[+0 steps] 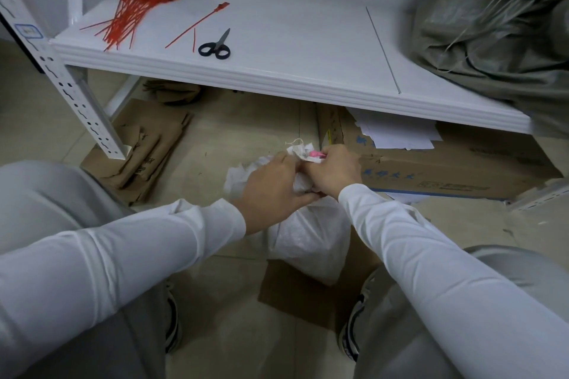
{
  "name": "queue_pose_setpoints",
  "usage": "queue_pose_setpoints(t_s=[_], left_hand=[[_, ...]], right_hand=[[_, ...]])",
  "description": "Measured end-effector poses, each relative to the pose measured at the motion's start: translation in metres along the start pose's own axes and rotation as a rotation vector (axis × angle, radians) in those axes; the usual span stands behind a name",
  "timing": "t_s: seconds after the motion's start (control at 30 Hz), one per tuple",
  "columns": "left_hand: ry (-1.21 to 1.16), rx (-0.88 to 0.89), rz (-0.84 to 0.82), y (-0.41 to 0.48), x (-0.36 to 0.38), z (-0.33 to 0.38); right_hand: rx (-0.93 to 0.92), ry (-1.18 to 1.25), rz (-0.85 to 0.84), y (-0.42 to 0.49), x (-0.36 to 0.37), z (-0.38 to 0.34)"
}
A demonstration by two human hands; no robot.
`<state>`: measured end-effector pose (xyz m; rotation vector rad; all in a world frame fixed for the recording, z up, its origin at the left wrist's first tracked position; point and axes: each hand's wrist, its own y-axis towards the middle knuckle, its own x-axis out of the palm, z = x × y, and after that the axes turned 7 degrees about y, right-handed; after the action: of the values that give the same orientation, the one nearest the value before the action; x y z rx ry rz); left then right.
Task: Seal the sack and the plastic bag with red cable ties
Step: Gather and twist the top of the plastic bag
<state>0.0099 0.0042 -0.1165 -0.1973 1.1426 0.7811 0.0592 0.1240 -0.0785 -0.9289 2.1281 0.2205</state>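
Our left hand [271,191] is curled round the gathered neck of the white sack [308,240], which stands on the floor between our knees. Our right hand [334,169] pinches the same neck just beside it; a small pink piece [315,153] shows at its fingertips, which we cannot identify. On the white shelf [292,24] beyond lie a bundle of red cable ties [129,12], a single tie [197,25] and black scissors [215,47].

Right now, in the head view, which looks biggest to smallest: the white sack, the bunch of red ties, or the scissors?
1. white sack
2. bunch of red ties
3. scissors
The sack is nearer the camera, which flatters it.
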Motion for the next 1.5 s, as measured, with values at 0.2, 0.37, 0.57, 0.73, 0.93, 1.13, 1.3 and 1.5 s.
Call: queue_pose_setpoints(t_s=[0.2, 0.37, 0.57, 0.73, 0.93, 1.13, 1.3, 1.5], left_hand=[[-0.2, -0.053, -0.073, -0.001, 0.014, 0.001], [-0.313, -0.117, -0.063, 0.004, 0.023, -0.004], [-0.351, -0.14, -0.078, 0.003, 0.023, -0.004], [-0.347, -0.161, -0.091, 0.003, 0.026, -0.007], [-0.404, -0.259, -0.064, 0.012, 0.022, -0.011], [-0.305, -0.222, -0.108, 0.02, 0.013, -0.013], [-0.115, -0.19, -0.132, 0.027, 0.007, -0.019], [-0.173, -0.251, -0.138, 0.031, -0.004, -0.014]], right_hand=[[-0.063, -0.044, -0.002, -0.004, -0.003, -0.001], [-0.111, -0.033, -0.052, -0.007, -0.006, -0.002], [-0.173, -0.006, -0.134, -0.008, -0.01, -0.003], [-0.189, 0.016, -0.188, -0.01, -0.009, -0.007], [-0.183, 0.024, -0.253, -0.009, -0.007, -0.011], [-0.174, 0.028, -0.325, -0.006, -0.01, -0.01], [-0.17, 0.128, -0.405, -0.006, -0.01, -0.005], [-0.103, 0.093, -0.431, -0.009, -0.01, -0.002]])
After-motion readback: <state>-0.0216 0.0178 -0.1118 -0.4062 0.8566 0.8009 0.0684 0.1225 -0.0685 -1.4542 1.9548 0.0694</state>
